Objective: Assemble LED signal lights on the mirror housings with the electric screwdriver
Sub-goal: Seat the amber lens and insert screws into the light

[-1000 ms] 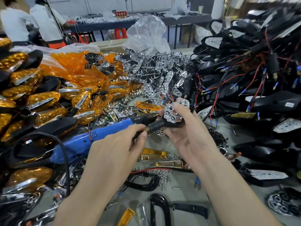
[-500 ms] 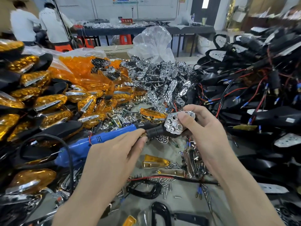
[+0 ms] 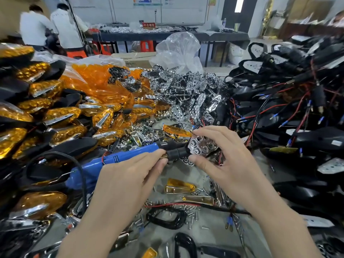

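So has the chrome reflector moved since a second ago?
Yes, slightly: the chrome reflector has come down toward the wearer, away from the loose orange lens lying behind it.

A left hand [image 3: 122,183] grips a blue screwdriver [image 3: 111,162], its black nose against a chrome reflector [image 3: 202,146] pinched in the right hand [image 3: 227,164]. Amber lights [image 3: 61,114] are heaped at left, loose reflectors [image 3: 186,90] behind, and wired black housings [image 3: 279,99] at right. Screws [image 3: 191,207] litter the grey surface [image 3: 162,233]. Two people [image 3: 52,28] in white stand at the back.
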{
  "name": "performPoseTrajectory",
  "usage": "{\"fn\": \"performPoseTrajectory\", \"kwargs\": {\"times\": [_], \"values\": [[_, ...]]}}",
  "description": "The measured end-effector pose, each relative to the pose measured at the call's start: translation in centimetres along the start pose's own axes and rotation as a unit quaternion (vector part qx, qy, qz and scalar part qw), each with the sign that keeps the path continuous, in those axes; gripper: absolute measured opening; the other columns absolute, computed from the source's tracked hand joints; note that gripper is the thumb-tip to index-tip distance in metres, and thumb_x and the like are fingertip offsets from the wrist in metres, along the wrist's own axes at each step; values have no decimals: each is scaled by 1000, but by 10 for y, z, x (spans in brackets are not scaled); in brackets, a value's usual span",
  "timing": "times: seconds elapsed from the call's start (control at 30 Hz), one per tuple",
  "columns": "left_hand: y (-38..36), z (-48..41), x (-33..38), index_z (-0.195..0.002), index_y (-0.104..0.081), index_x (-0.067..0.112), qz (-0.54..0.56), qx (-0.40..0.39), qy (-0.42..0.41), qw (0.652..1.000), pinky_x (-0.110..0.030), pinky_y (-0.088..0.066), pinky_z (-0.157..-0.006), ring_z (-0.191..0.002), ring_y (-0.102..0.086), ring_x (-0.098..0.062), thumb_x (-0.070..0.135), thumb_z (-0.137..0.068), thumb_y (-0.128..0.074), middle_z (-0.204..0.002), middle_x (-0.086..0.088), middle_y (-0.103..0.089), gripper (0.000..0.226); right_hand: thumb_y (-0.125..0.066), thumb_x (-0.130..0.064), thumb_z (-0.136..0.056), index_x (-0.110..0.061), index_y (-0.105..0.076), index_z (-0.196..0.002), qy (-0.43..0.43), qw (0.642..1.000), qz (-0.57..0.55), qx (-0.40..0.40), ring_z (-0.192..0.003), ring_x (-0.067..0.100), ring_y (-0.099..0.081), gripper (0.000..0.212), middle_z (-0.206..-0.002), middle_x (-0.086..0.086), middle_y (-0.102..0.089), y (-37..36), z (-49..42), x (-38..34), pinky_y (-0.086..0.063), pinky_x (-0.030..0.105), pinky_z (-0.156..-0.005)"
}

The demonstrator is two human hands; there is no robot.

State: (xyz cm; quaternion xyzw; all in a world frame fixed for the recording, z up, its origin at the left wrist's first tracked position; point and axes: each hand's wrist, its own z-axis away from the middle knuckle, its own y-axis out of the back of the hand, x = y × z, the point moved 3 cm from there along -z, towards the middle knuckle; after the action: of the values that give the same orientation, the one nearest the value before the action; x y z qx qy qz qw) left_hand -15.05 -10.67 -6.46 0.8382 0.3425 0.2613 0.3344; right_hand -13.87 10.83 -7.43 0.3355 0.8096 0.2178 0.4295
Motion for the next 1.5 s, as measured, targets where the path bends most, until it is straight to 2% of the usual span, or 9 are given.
{"fn": "performPoseTrajectory", "kwargs": {"times": [0.1,0.2,0.3,0.5,0.7,0.83,1.07,1.4,1.5], "values": [[0,0,-1,-106,-75,27,-5,3,-2,1000,-16,-44,-51,-75,-66,-1,42,-96,-47,-82,19,-73,32,-70,-50,-92,-50,-56,-121,-33,997,-74,4,-129,-2,-49,33,-127,-28,-55,0,1,2,-30,4,-99],[-2,1,-3,-106,-75,26,-4,13,-3,1000,-19,-45,-64,-91,-61,-3,40,-97,-49,-84,18,-74,31,-70,-50,-91,-53,-56,-125,-49,991,-126,14,-129,-5,-49,37,-128,-27,-56,3,0,5,-32,4,-98],[-2,1,-3,-107,-75,24,-1,15,-1,1000,-19,-44,-66,-98,-58,-6,40,-97,-49,-85,17,-74,31,-69,-54,-90,-53,-59,-129,-47,989,-143,8,-128,1,-51,41,-127,-24,-56,3,-1,7,-36,6,-95],[-1,0,-2,-107,-75,28,6,-9,16,1000,-20,-46,-60,-80,-65,-1,43,-97,-46,-82,21,-73,34,-66,-68,-81,-53,-60,-128,-46,992,-120,-14,-129,-2,-49,49,-129,-27,-53,-4,-1,11,-32,3,-98],[1,-2,0,-106,-75,30,3,-13,14,1000,-13,-42,-50,-76,-66,1,44,-96,-48,-80,22,-73,32,-68,-63,-86,-52,-61,-128,-43,992,-122,-14,-129,-5,-49,44,-129,-30,-52,-9,0,14,-31,3,-99],[1,-2,0,-104,-75,31,0,-14,9,1000,-19,-46,-46,-73,-65,1,43,-96,-48,-77,23,-71,31,-69,-57,-86,-52,-60,-128,-50,992,-111,-21,-126,-7,-49,43,-128,-31,-51,-10,0,13,-33,3,-90],[0,-1,-2,-99,-73,29,9,-5,8,1000,-33,-49,-42,-62,-66,-4,41,-97,-49,-70,17,-70,27,-69,-50,-86,-46,-62,-126,-57,989,-132,-34,-124,-12,-49,41,-123,-30,-54,-10,0,9,-30,1,-95],[1,-2,-2,-100,-73,28,10,-13,6,1000,-34,-49,-42,-65,-67,-5,42,-97,-46,-71,18,-69,30,-72,-44,-87,-44,-62,-127,-66,989,-125,-32,-109,-11,-52,41,-121,-28,-53,-10,0,9,-34,2,-83],[0,-2,-1,-100,-73,28,2,-15,2,1000,-34,-49,-41,-63,-67,-7,41,-97,-47,-70,18,-69,29,-73,-41,-88,-41,-62,-129,-59,992,-108,-35,-115,-11,-50,42,-121,-28,-52,-10,1,10,-33,1,-88]]}}
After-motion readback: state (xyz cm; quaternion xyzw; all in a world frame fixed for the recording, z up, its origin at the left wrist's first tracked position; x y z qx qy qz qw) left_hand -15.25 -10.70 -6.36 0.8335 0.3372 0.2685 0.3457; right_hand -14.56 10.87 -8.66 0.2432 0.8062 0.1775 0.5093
